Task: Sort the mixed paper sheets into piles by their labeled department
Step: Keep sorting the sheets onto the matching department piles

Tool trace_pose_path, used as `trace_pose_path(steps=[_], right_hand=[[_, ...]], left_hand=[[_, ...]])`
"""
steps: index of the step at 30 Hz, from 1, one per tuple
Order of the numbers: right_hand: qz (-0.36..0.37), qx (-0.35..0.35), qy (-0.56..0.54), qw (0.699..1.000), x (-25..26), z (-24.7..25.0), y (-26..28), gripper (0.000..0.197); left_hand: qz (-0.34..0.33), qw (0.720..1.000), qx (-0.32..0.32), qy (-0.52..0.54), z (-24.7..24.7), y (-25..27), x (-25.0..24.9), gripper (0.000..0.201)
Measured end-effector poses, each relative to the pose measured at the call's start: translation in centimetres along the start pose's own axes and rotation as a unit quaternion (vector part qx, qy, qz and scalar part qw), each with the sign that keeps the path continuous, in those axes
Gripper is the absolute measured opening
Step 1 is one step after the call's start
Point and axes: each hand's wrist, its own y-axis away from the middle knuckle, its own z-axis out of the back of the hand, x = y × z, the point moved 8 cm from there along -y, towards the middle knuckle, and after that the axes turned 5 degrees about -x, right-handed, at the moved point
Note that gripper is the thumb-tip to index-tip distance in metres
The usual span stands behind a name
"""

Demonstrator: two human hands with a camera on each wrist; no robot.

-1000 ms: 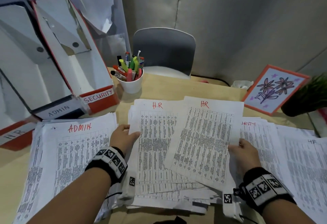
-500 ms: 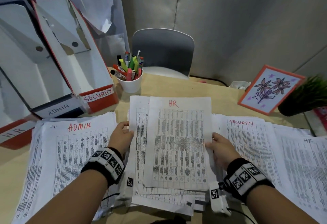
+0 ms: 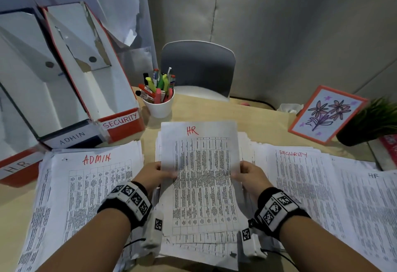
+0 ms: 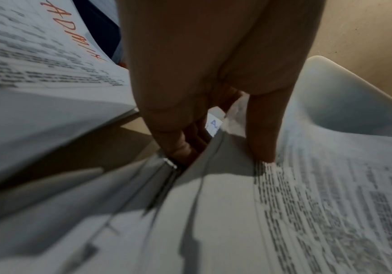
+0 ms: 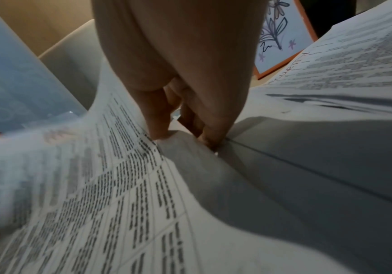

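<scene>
HR sheet (image 3: 204, 177): held at both side edges, over the HR pile (image 3: 199, 248) at the middle of the counter's near edge. Left hand (image 3: 154, 177) pinches the left margin, thumb on top, fingers beneath; right hand (image 3: 250, 175) pinches the right margin likewise. Both grips are thus closed on the sheet. The sheet is bowed slightly between them, red label away from the person; it is judged to be squared over the pile before release, since the labels match.

ADMIN pile (image 3: 90, 196): laid toward the counter's left edge, label upward, so the heading can be read at a glance.

SECURITY pile (image 3: 300, 185): laid right of the middle pile, label upward.

Unsorted stack (image 3: 369, 203): at the counter's right edge, topped by a sheet marked HR; judged to be the supply yet to be sorted.

File boxes (image 3: 120, 121): marked SECURITY, ADMIN and HR, at the far left corner.

Pen cup (image 3: 160, 106): near the far edge, clear of the piles.

Flower picture (image 3: 326, 114) and plant (image 3: 373, 121): at the far right corner.
</scene>
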Motion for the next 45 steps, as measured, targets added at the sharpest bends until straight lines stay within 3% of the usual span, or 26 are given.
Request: trace_pose_path(steps=[3,5,10,12,15,19,22,25,27,32,34,37,39,42,45], right_hand=[[0.016,-0.008,-0.021,1.000,-0.4,0.3,-0.1,0.027],[0.030,-0.005,-0.060,0.998,-0.2,0.4,-0.1,0.044],[0.049,0.035,-0.102,0.993,0.8,0.1,0.4,0.036],[0.058,0.033,-0.085,0.994,0.3,0.1,0.5,0.041],[0.072,0.033,-0.054,0.995,-0.4,0.2,0.8,0.044],[0.043,0.078,-0.120,0.989,-0.8,0.4,1.1,0.042],[0.043,0.116,-0.102,0.987,-1.0,0.7,1.4,0.037],[0.049,0.129,-0.081,0.987,-1.0,0.9,1.8,0.032],[0.052,0.128,-0.074,0.988,-0.9,1.0,1.9,0.031],[0.007,0.098,-0.128,0.987,-1.4,1.3,2.0,0.030],[0.005,0.073,-0.148,0.986,-1.3,1.3,2.2,0.015],[0.024,0.013,-0.069,0.997,-1.8,1.8,1.8,0.014],[0.023,0.000,-0.005,1.000,-1.9,1.7,1.4,0.016],[0.035,-0.005,0.064,0.997,-1.7,1.3,0.9,0.011],[0.053,-0.013,0.106,0.993,-1.1,1.0,0.7,0.011]], left_hand=[[-0.007,1.000,-0.001,0.024,0.1,0.1,0.2,0.017],[-0.031,0.999,0.018,0.005,-0.3,1.0,-0.6,0.007],[-0.025,0.997,0.071,0.015,-0.8,1.1,-0.7,0.032],[0.014,0.998,0.050,0.041,-0.4,0.1,0.8,0.028],[0.020,0.998,0.036,0.055,-0.3,0.1,1.2,0.021],[0.039,0.993,-0.035,0.106,1.0,0.6,0.9,0.038],[0.017,0.988,-0.085,0.132,1.4,0.5,1.0,0.015],[-0.006,0.990,-0.120,0.070,1.6,0.4,1.1,0.047],[-0.011,0.988,-0.139,0.063,1.8,0.3,1.2,0.056],[-0.034,0.988,-0.147,0.031,2.0,0.4,0.4,0.031],[-0.043,0.989,-0.137,0.029,1.8,0.7,0.0,0.028],[-0.042,0.991,-0.117,0.051,1.7,0.7,-0.4,0.029],[-0.014,0.993,-0.095,0.061,1.3,0.6,0.0,0.030],[0.053,0.991,-0.046,0.113,0.8,0.4,1.2,0.012],[0.100,0.979,0.043,0.171,-0.4,0.5,1.8,0.067]])
